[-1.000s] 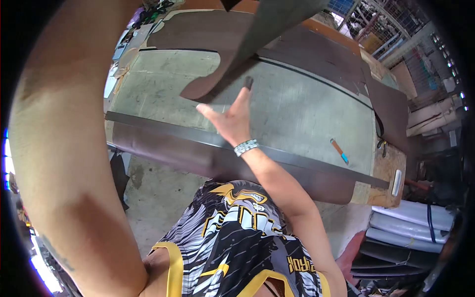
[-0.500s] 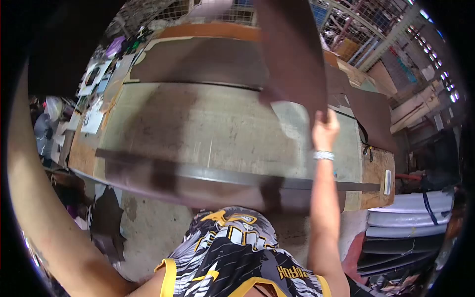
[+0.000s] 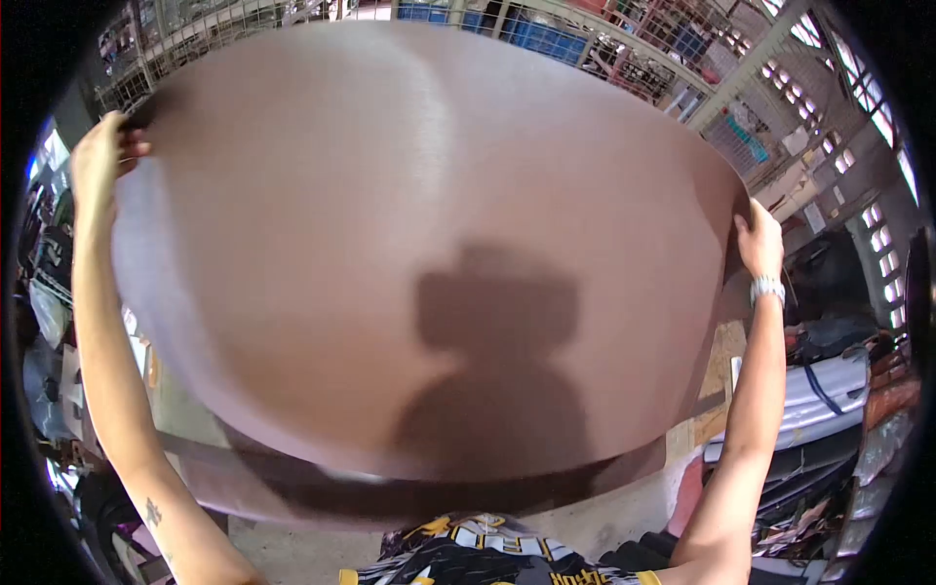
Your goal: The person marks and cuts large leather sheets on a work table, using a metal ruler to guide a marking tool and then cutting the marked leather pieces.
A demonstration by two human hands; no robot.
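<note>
A large brown sheet (image 3: 322, 214) is spread in the air in front of me and fills most of the view. At its upper left corner my left hand (image 3: 105, 156) grips the edge. My right hand (image 3: 760, 239) holds the right edge, thumb on the near face, with a metal watch band on the wrist. Shadows of a head and shoulders fall on the sheet. Below it shows more brown material (image 3: 341, 497) along the near edge of the table, which is mostly hidden.
Wrapped rolls (image 3: 829, 395) are stacked at the right, beside dark rolls. Behind the sheet stands a wire mesh partition (image 3: 624, 44). Plastic-covered clutter (image 3: 47, 312) lies at the far left. Concrete floor (image 3: 283, 546) shows below.
The sheet has opened out from a hanging strip into a wide spread. My left hand has come into view at the upper left, and my right hand has moved outward to the right.
</note>
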